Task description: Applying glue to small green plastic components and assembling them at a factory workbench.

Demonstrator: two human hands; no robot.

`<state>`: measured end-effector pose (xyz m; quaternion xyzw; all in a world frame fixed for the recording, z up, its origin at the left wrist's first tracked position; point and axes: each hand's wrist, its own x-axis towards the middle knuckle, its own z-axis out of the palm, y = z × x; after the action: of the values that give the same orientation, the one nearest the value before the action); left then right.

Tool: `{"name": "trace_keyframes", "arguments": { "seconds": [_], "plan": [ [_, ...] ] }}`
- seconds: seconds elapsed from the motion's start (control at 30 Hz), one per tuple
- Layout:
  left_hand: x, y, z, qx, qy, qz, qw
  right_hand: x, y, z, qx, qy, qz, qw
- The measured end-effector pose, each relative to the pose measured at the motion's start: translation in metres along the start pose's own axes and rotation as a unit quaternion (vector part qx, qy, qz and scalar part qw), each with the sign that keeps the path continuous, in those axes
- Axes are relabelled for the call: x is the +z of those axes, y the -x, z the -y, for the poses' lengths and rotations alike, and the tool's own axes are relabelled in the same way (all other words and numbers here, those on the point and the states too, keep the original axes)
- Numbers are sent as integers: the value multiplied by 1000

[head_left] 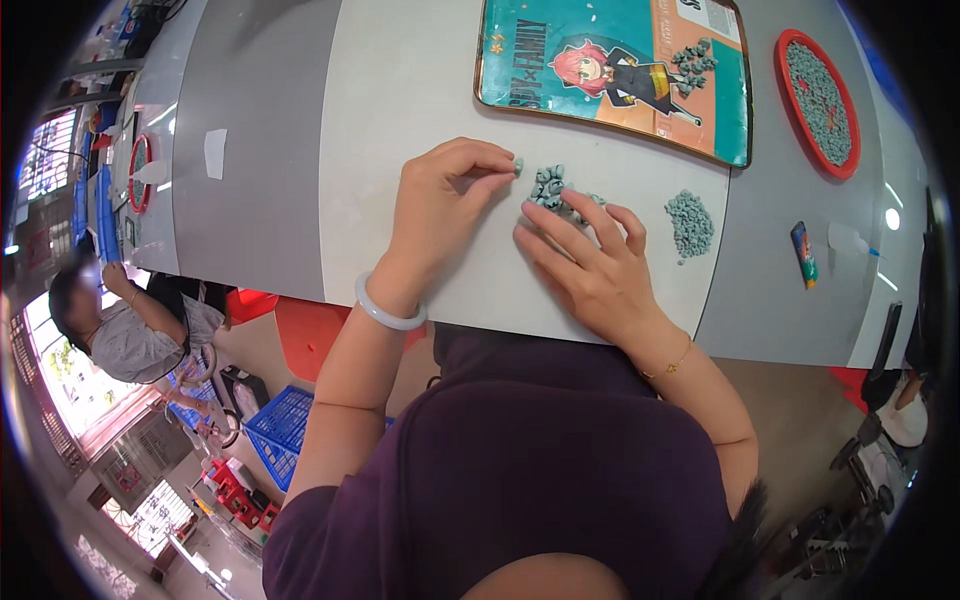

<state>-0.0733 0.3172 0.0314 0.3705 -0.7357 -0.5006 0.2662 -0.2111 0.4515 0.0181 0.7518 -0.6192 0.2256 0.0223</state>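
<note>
On the white board (440,60) in front of me lies a small pile of grey-green stones (548,182), possibly beads. My left hand (440,200), with a pale bangle on its wrist, is closed in a pinch at the left of this pile. Thumb and forefinger hold one small green stone (519,166) by its edge. My right hand (600,262) rests palm down over the pile's near side, its fingers spread and the fingertips touching the stones. Some of the pile is hidden under those fingers. A second heap of smaller stones (690,224) sits to the right, apart from both hands.
Beyond the pile stands a shallow tray with a cartoon picture (620,125) and several stones (694,68) on it. Farther right are a red-rimmed round tray (848,150) full of stones, a small tube (804,255) and a white bottle (848,240). Another person (140,325) sits at far left.
</note>
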Motion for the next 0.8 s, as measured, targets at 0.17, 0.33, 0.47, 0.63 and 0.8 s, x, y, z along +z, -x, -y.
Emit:
{"name": "trace_keyframes", "arguments": {
  "seconds": [0.17,0.33,0.47,0.63,0.8],
  "plan": [
    [9,-1,-15,29,-74,1,997,-6,0,-1,56,-21,13,998],
    [8,0,-6,79,-191,31,978,-27,13,-7,79,-43,-46,995],
    [7,10,-11,77,-186,40,979,-38,48,-35,228,-35,-82,969],
    [15,23,-17,1,-162,-13,987,-45,47,-56,284,-132,-82,946],
    [26,16,-22,0,-183,23,983,-35,43,-65,184,-101,-12,978]
  ]
}}
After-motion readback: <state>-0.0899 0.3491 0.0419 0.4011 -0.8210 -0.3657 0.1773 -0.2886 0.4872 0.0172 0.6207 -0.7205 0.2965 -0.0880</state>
